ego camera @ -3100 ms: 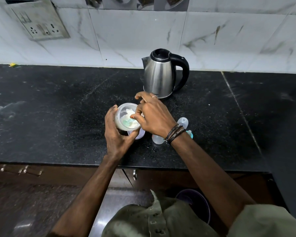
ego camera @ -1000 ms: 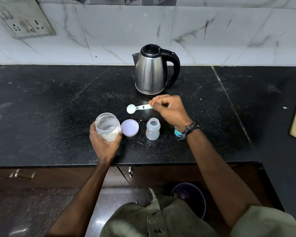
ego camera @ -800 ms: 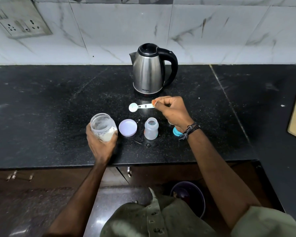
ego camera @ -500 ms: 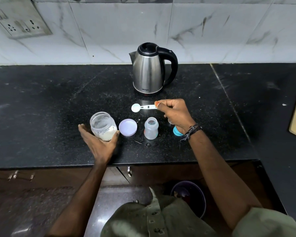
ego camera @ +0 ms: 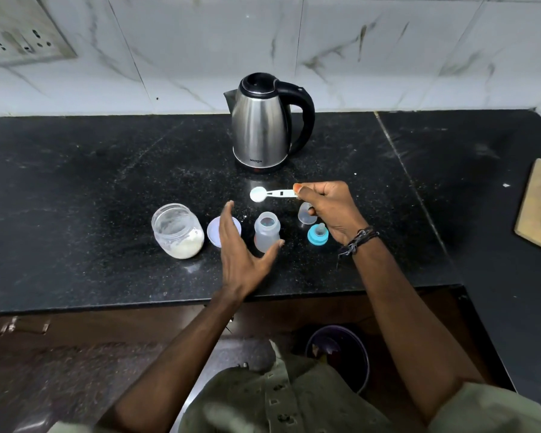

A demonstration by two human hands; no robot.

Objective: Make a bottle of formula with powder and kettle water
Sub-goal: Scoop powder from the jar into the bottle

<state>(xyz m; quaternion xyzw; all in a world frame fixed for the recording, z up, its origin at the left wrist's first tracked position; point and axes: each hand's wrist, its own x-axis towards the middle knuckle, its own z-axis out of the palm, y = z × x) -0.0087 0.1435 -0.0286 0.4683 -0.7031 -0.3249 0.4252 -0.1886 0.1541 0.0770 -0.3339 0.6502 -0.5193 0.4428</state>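
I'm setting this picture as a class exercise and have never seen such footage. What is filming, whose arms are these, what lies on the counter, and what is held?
There is no robot. A camera on a person's head looks down at their own two hands. On the black counter stand a kettle, an open powder jar, its lid, an open bottle, a clear cap and a blue teat ring. The right hand pinches a scoop of powder above the counter. The left hand is open, holding nothing, close to the bottle.
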